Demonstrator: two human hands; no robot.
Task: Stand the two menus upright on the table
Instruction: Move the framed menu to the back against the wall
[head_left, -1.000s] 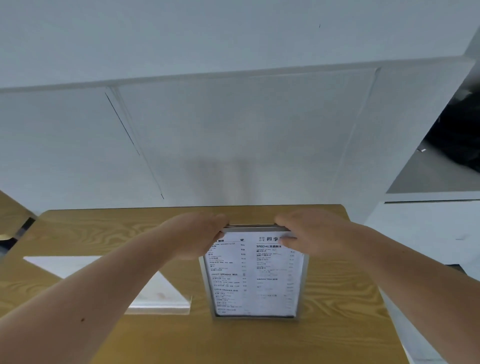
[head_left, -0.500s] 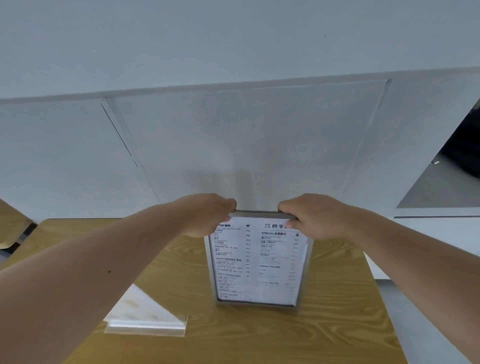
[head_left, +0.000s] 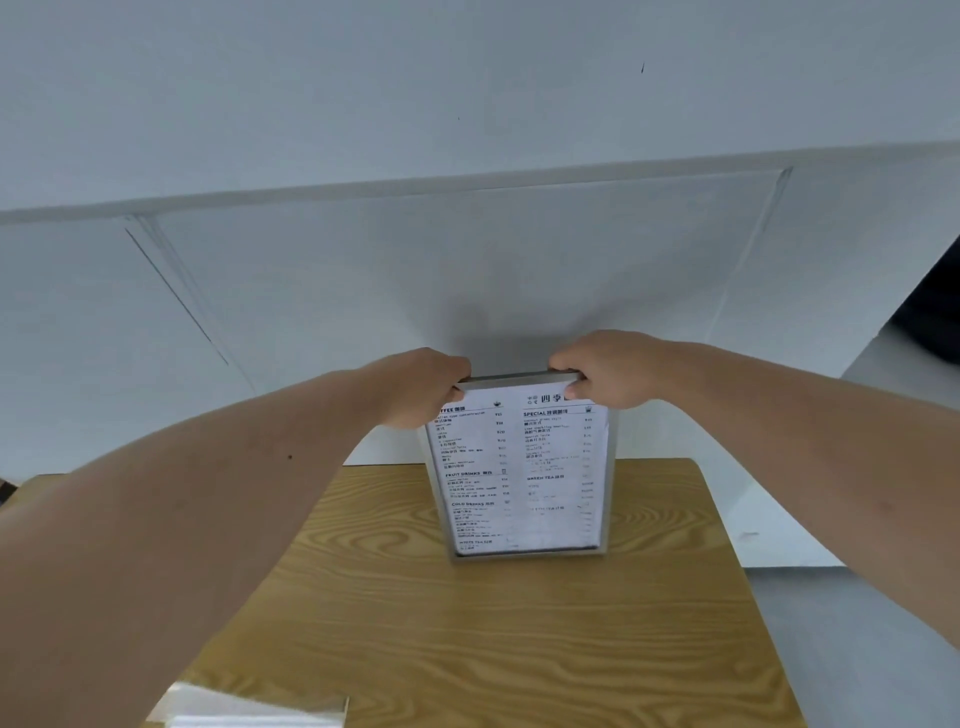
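A printed menu in a clear stand (head_left: 519, 483) rests upright on its base on the wooden table (head_left: 467, 623), toward the far edge, its printed face toward me. My left hand (head_left: 423, 387) grips its top left corner. My right hand (head_left: 608, 371) grips its top right corner. A second menu stand (head_left: 249, 709) lies flat at the near left of the table, partly cut off by the bottom of the frame and by my left forearm.
A white wall panel (head_left: 467, 286) rises directly behind the table's far edge. The table's right edge (head_left: 727, 571) drops to a grey floor (head_left: 857, 649). A dark opening (head_left: 935, 312) shows at the far right.
The menu in my hands has shifted away from me toward the wall and stands steeper. The view has tilted up, so the flat menu slid to the bottom edge.
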